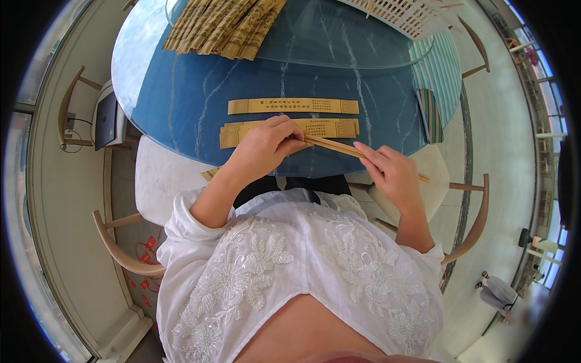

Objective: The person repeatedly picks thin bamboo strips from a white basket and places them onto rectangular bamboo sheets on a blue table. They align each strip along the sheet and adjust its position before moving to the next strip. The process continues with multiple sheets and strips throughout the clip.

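Note:
A pair of pale wooden chopsticks [336, 146] lies slantwise between my hands. My left hand [266, 144] is closed on their left ends, beside a gold paper sleeve partly hidden under the fingers. My right hand [392, 175] grips the chopsticks farther right, thumb and fingers pressed together, and their other ends stick out past the palm. Beneath my left hand are a few overlapping gold paper chopstick sleeves [330, 128]. Another flat gold sleeve [290, 106] with dark print lies just beyond them. Whether the chopstick ends are inside a sleeve cannot be made out.
On the blue marbled table [200, 130], a glass turntable [302, 51] holds a fanned pile of gold sleeves [221, 27] and a white slotted basket [402, 17] with chopsticks. A striped folded item [429, 115] rests at the right edge. Chairs [130, 245] surround the table; one bears a laptop [106, 121].

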Available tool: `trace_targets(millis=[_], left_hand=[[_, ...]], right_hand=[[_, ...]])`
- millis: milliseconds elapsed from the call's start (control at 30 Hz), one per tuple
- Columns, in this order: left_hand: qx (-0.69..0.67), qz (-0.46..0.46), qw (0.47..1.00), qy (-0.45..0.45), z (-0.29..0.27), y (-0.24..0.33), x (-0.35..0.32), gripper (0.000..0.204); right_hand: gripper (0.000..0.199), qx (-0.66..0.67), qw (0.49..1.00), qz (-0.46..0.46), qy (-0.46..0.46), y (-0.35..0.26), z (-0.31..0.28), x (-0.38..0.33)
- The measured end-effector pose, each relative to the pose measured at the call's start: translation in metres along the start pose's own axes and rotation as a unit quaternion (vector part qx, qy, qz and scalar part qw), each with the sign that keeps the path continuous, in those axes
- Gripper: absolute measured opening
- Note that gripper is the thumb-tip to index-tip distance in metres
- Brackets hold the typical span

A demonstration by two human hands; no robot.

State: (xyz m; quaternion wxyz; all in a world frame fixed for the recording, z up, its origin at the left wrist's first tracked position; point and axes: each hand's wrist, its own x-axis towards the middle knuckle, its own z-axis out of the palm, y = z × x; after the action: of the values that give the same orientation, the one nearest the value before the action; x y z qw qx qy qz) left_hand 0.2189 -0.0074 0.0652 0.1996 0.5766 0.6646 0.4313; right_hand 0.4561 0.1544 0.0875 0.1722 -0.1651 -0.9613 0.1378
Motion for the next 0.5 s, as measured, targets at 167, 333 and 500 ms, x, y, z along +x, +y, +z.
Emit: trace_targets(millis=[167, 333, 500], left_hand=[[-0.002, 0.019, 1.0, -0.015, -0.003, 0.001, 0.0, 0.008], [-0.014, 0.024, 0.999, -0.04, -0.002, 0.0, -0.001, 0.009], [-0.037, -0.03, 0.996, -0.069, -0.002, 0.01, -0.001, 0.009]], right_hand=[[0.03, 0.005, 0.999, -0.03, -0.025, 0.004, -0.004, 0.006], [0.031, -0.008, 0.996, -0.057, -0.071, 0.007, -0.014, 0.015], [0.032, 0.007, 0.993, -0.082, -0.079, 0.007, -0.011, 0.023]])
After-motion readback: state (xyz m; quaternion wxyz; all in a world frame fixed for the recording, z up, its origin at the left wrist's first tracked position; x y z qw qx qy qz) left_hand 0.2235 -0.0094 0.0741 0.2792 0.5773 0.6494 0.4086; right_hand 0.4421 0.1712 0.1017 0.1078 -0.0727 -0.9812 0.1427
